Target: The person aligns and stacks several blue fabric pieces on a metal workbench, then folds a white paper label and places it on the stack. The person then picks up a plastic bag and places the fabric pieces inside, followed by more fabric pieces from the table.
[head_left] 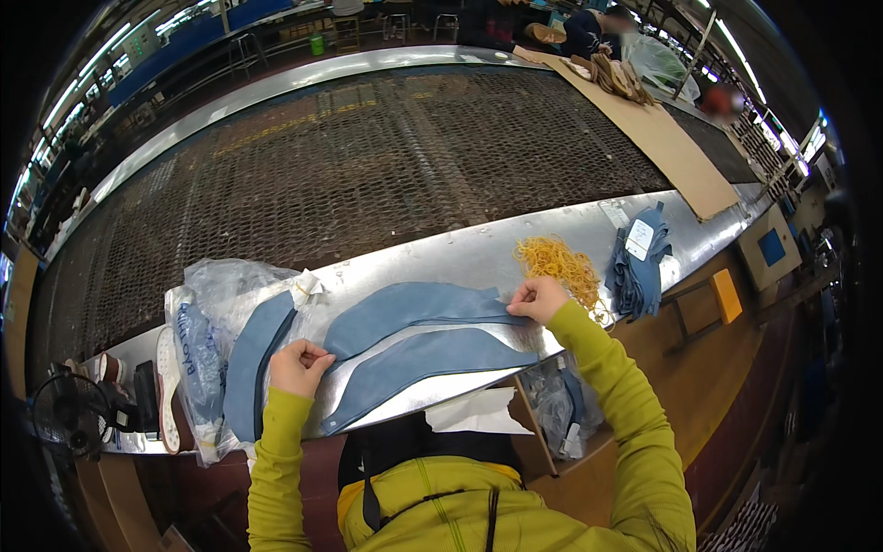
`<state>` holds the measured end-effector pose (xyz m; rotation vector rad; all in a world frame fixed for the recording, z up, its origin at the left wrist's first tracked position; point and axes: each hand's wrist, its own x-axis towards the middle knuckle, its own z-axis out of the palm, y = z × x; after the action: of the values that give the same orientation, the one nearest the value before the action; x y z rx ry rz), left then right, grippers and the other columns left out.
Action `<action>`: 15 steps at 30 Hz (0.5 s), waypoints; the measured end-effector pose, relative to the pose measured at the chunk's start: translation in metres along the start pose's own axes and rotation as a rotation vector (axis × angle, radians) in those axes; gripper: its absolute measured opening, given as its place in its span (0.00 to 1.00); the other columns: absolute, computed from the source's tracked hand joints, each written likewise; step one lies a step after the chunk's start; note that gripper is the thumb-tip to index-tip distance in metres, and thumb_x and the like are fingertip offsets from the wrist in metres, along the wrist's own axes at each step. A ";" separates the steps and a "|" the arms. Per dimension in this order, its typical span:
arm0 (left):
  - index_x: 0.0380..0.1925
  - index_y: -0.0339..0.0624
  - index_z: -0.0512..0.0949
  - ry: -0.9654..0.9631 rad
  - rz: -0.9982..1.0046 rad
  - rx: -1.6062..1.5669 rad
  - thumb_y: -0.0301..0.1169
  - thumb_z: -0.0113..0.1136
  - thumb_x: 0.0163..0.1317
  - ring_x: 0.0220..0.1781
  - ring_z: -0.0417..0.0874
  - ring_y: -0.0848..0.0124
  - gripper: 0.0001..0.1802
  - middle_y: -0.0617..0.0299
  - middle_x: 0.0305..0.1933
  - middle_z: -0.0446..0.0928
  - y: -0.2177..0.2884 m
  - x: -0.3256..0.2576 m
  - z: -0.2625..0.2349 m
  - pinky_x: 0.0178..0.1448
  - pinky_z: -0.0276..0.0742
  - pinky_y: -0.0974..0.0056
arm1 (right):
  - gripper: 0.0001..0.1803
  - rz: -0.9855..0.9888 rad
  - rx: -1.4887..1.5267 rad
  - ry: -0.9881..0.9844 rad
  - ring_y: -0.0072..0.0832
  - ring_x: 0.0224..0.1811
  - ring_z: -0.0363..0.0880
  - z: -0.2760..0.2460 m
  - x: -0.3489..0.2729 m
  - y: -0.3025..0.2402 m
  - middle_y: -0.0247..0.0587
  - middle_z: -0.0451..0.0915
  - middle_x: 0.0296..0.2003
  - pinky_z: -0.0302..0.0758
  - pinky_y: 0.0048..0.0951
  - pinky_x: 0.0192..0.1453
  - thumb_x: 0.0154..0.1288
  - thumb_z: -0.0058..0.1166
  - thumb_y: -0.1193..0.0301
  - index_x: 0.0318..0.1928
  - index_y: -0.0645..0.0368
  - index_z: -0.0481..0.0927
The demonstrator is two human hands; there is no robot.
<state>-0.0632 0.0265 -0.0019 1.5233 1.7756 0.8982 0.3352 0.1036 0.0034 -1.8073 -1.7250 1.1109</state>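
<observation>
Left hand (299, 367) and right hand (541, 299) pinch the blue piece (414, 306) mid-frame; uneven pulling could crease it (seems thin).

Blue pieces (414, 305) matt, smooth; metal ledge (451, 263) glossy; plastic bag (204, 345) shiny, crinkled.

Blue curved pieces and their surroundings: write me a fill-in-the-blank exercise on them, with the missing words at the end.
1. The left hand is at the ____ end of the upper blue piece.
2. The tangled strands near the right hand are ____ in colour.
3. The tagged blue bundle lies to the ____ of those strands.

Missing words: left; yellow; right.
</observation>
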 end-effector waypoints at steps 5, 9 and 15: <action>0.26 0.33 0.80 -0.085 -0.038 -0.136 0.26 0.67 0.51 0.24 0.75 0.79 0.07 0.63 0.21 0.78 0.002 0.004 0.001 0.30 0.71 0.73 | 0.09 0.060 -0.105 -0.070 0.21 0.24 0.75 -0.011 -0.006 0.000 0.36 0.80 0.22 0.71 0.24 0.29 0.46 0.69 0.72 0.24 0.62 0.81; 0.28 0.32 0.80 -0.071 -0.028 -0.070 0.26 0.67 0.52 0.24 0.76 0.78 0.07 0.63 0.22 0.78 0.000 0.008 0.003 0.31 0.71 0.73 | 0.09 0.053 -0.193 0.004 0.20 0.23 0.75 -0.002 -0.014 -0.002 0.34 0.78 0.20 0.70 0.23 0.28 0.47 0.69 0.72 0.23 0.60 0.80; 0.32 0.31 0.83 -0.010 0.065 0.031 0.27 0.66 0.53 0.24 0.77 0.75 0.09 0.57 0.24 0.81 0.002 0.013 0.001 0.31 0.73 0.70 | 0.07 0.081 -0.378 0.028 0.27 0.29 0.79 0.004 -0.018 0.002 0.40 0.81 0.22 0.73 0.27 0.35 0.47 0.68 0.70 0.24 0.57 0.82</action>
<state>-0.0631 0.0394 -0.0011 1.6111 1.7496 0.8965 0.3345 0.0850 0.0044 -2.1173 -1.9632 0.8238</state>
